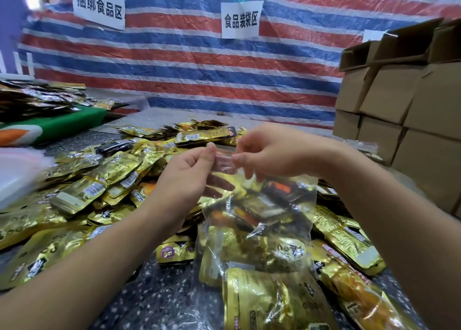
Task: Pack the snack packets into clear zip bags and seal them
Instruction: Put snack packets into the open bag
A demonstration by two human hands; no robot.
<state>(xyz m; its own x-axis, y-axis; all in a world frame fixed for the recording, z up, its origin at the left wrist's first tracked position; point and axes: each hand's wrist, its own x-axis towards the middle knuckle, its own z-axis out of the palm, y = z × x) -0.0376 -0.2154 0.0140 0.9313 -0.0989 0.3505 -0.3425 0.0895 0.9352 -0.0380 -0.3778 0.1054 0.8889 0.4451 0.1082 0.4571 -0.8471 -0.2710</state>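
Note:
A clear zip bag (259, 220) hangs in front of me, holding several gold and dark snack packets. My left hand (185, 177) pinches the bag's top strip at its left end. My right hand (272, 152) pinches the same strip just to the right, thumb and fingers curled over it. A big heap of loose gold snack packets (94, 185) covers the table under and around the bag. More gold packets (349, 240) lie to the right of the bag.
Stacked cardboard boxes (404, 110) stand at the right. A striped tarpaulin (189, 62) with paper signs hangs behind. A green cloth (57, 125) and another packet pile (37, 100) sit far left; white plastic (17, 170) lies at the left edge. The speckled tabletop (154, 299) shows near me.

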